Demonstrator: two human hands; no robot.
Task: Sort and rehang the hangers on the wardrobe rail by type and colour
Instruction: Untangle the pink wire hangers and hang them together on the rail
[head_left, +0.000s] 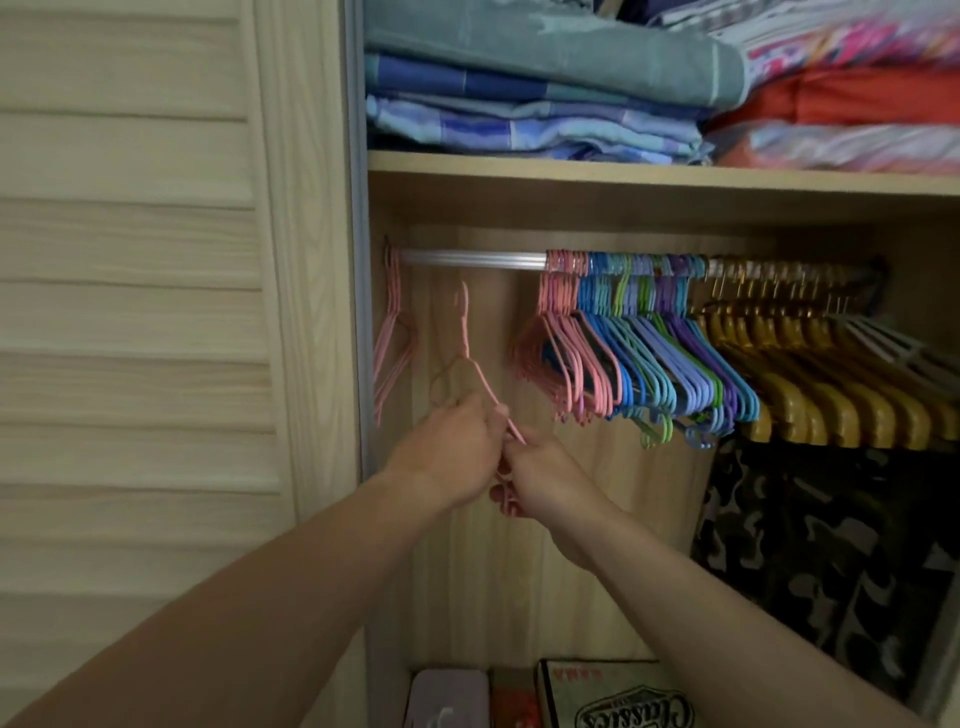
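Note:
A silver wardrobe rail (470, 260) runs across the closet. At its far left end hang a few pink hangers (390, 332). Further right hang a pink group (558, 353), then blue, green and purple hangers (670, 358), then wooden hangers (810, 374). Below the bare stretch of rail, a single pink hanger (464, 332) is held off the rail, its hook pointing up. My left hand (457, 441) grips its lower part. My right hand (545, 478) is shut on pink hangers (506, 493) just beside it, the two hands touching.
A louvred door (156, 312) stands at the left. Folded blankets (545, 78) fill the shelf above the rail. A camouflage garment (831, 545) hangs under the wooden hangers. Boxes and a bag (613, 696) sit on the closet floor.

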